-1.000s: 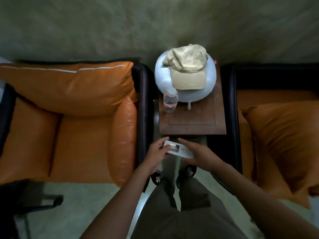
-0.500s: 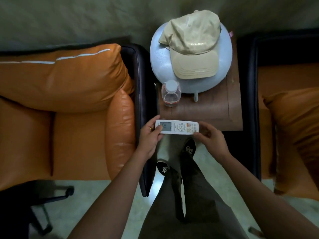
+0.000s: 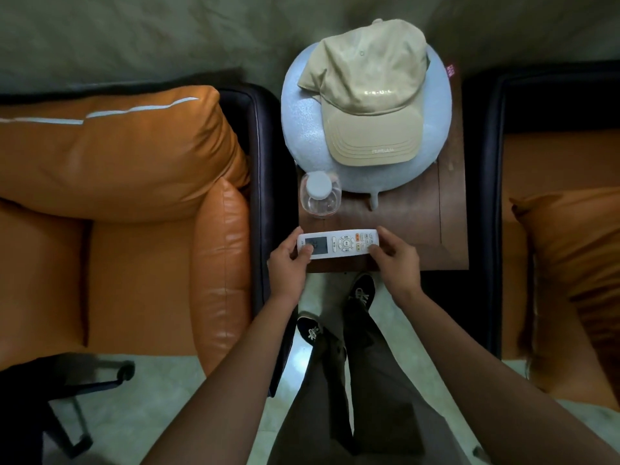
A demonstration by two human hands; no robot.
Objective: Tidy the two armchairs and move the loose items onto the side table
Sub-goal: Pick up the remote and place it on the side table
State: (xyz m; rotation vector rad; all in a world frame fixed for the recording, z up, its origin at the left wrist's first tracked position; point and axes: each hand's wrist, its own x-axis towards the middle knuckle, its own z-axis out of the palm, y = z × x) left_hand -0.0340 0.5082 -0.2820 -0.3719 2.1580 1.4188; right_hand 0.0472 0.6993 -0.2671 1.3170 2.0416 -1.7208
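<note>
A white remote control (image 3: 339,244) lies crosswise over the front of the dark wooden side table (image 3: 449,229). My left hand (image 3: 288,266) pinches its left end at the display, and my right hand (image 3: 397,260) pinches its right end at the buttons. Behind it stand a small clear water bottle (image 3: 320,194) and a pale blue round cushion (image 3: 298,119) with a beige cap (image 3: 369,92) on top. The left armchair (image 3: 134,263) has orange cushions; the right armchair (image 3: 543,156) holds a loose orange pillow (image 3: 577,256).
Black armrests (image 3: 265,162) flank the table closely on both sides. An office chair base (image 3: 77,397) sits at the lower left on the pale tiled floor. My legs and dark shoes (image 3: 360,293) stand right before the table. A grey-green wall runs behind.
Both hands have carried the remote forward from in front of the table to over its front edge. The view has closed in on the table.
</note>
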